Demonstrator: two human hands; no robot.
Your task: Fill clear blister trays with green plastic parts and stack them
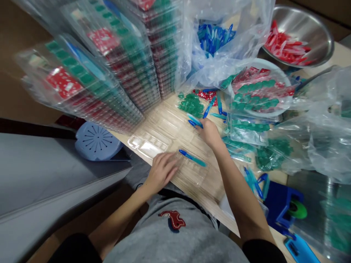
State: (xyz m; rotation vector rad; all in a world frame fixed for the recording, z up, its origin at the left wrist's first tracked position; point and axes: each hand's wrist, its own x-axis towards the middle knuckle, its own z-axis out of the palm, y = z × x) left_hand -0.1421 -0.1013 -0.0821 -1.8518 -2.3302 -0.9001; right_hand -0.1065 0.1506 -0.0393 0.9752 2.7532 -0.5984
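Note:
My right hand (210, 132) is closed around slim blue-and-light-blue pen-shaped pieces (194, 119) over the middle of the table. Its fingertips are partly hidden. My left hand (162, 171) lies near the front edge with its fingers stretched out, beside a clear plastic blister tray (196, 177). One blue-and-teal pen-shaped piece (192, 157) rests in that tray. Another clear tray (149, 144) lies to its left. Beyond my right hand are a pile of green pieces (191, 105), red patterned packets (201, 94) and loose pen-shaped pieces (210, 107).
Tall stacks of filled clear packs (109, 73) stand at the left. Behind are a plastic bag of blue pieces (215, 38), a white bowl (287, 104) and a steel bowl (319, 36) with red pieces. A blue tape dispenser (279, 202) and phone (301, 250) lie right.

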